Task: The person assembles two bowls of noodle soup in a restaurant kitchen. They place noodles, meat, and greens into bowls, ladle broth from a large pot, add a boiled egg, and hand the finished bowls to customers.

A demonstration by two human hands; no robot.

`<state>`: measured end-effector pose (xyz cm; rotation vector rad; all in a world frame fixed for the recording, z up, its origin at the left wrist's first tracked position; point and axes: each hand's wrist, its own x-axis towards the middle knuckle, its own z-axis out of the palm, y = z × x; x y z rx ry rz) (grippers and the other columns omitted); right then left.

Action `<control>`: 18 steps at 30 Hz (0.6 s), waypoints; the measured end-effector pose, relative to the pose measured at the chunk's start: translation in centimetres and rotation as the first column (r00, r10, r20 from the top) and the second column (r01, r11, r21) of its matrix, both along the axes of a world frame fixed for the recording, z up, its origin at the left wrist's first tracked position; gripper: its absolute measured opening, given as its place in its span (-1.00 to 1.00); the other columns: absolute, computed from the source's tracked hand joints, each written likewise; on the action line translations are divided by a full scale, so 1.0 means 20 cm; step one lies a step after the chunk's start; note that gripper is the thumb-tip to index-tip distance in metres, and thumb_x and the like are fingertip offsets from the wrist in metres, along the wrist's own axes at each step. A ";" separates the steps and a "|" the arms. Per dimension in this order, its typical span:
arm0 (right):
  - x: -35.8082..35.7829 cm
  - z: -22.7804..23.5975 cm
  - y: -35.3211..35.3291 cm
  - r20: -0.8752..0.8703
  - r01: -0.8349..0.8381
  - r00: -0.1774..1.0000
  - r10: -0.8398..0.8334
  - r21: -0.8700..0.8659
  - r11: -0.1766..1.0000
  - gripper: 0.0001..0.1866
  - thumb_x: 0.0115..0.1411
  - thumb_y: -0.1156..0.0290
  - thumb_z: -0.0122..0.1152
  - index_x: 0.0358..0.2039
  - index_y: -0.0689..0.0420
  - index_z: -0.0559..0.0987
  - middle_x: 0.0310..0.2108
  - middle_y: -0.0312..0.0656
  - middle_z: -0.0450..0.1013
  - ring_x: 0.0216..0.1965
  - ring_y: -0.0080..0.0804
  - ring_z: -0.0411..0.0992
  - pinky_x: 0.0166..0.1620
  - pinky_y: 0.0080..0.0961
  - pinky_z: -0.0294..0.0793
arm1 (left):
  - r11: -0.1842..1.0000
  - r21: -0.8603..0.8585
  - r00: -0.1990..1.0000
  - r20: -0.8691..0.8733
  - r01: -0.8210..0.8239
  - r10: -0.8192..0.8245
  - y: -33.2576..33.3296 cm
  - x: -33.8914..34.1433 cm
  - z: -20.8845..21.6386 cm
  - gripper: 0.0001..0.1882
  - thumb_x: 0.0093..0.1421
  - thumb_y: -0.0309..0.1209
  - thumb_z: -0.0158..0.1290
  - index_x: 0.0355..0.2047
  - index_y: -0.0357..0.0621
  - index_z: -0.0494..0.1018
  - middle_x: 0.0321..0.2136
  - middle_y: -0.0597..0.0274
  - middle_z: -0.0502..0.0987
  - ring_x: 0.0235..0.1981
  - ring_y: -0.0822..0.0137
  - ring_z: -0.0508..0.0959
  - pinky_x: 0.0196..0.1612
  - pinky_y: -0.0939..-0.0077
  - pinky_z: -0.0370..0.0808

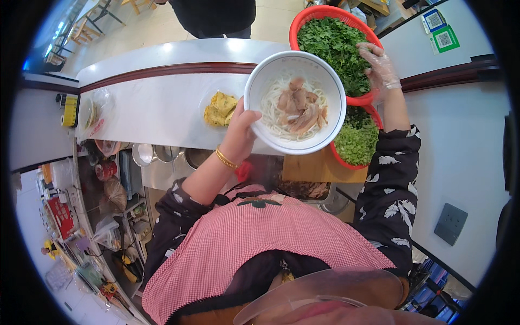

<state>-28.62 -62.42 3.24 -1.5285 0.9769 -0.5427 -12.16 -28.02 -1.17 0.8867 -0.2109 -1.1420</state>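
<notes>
A white bowl (254, 81) with a thin blue line under its rim is held up in my left hand (242, 129), thumb over the edge and fingers beneath. White noodles (271, 103) lie in it under slices of cooked meat (298, 103). My right hand (381, 67), in a clear plastic glove, reaches into the right side of a red basket (295, 33) heaped with chopped cilantro (330, 46). Its fingers are bent among the leaves, with the thumb apart from them. Chopped green onion (355, 142) fills a second red basket (377, 116) nearer me, partly behind the bowl.
Yellow, egg-like pieces (219, 108) sit left of the bowl on the white counter (157, 108). A wooden board (319, 167) and a tray of cut meat (303, 189) are below the bowl. A person (214, 19) stands beyond the counter. Crowded shelves (116, 200) are at my left.
</notes>
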 end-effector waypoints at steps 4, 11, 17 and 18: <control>-0.02 0.20 0.14 0.229 -0.229 0.953 0.197 0.123 0.966 -0.78 0.18 0.29 0.30 -0.14 -0.05 0.62 -0.25 -0.55 0.44 -0.27 -0.78 0.32 -0.44 -0.75 0.22 | 0.997 0.076 0.999 0.053 0.007 -0.011 -0.04 -0.03 0.07 -0.48 0.12 -0.39 -0.07 0.12 -0.15 0.20 -0.10 0.17 0.43 -0.09 0.34 0.50 -0.14 0.36 0.53; 0.05 0.37 0.72 -0.066 -0.580 0.799 0.597 -0.342 0.739 -0.69 0.24 0.40 0.22 0.01 0.04 0.56 -0.35 -0.38 0.46 -0.45 -0.70 0.37 -0.40 -0.70 0.46 | 0.996 0.086 0.999 0.029 -0.022 0.020 -0.04 -0.10 0.08 -0.63 0.15 -0.33 -0.05 -0.02 -0.09 0.24 -0.14 0.18 0.42 -0.16 0.33 0.53 -0.27 0.32 0.57; 0.00 0.43 0.90 -0.148 -0.552 0.833 0.533 -0.281 0.785 -0.69 0.24 0.38 0.21 -0.01 0.14 0.56 -0.34 -0.30 0.49 -0.43 -0.64 0.42 -0.33 -0.63 0.49 | 0.997 0.074 0.998 -0.056 0.002 0.002 0.13 -0.13 0.05 -0.61 0.16 -0.33 -0.07 0.00 -0.08 0.22 -0.10 0.17 0.41 -0.05 0.27 0.51 -0.07 0.10 0.58; 0.00 0.43 0.90 -0.047 -0.506 0.859 0.510 -0.234 0.830 -0.70 0.24 0.37 0.23 -0.03 0.17 0.57 -0.35 -0.28 0.50 -0.43 -0.62 0.43 -0.31 -0.62 0.49 | 0.997 0.083 0.998 -0.063 -0.003 0.009 0.16 -0.13 0.05 -0.60 0.16 -0.33 -0.07 0.01 -0.08 0.21 -0.09 0.17 0.41 -0.04 0.27 0.51 -0.07 0.10 0.58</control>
